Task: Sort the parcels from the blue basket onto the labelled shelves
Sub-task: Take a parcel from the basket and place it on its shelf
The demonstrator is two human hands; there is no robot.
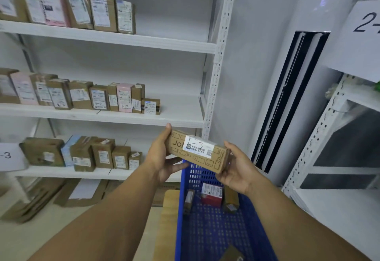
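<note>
I hold a long brown cardboard parcel [198,150] level above the blue basket [207,232], its white label handwritten "1-3" facing me. My left hand [164,153] grips its left end and my right hand [236,168] cups its right end. In the basket lie a red box [211,195], a brown box [231,200] and a thin parcel [189,200]. To the left stands the white shelf unit; its lowest shelf [115,173] bears a sign ending in "-3" [9,155] and a row of parcels [82,153].
Parcels marked "1-2" [98,98] line the middle shelf; more parcels [67,7] fill the top one. Flattened cardboard [51,197] lies on the floor under the shelves. A white standing air conditioner [304,88] and a second rack with a "2-" sign [366,36] are on the right.
</note>
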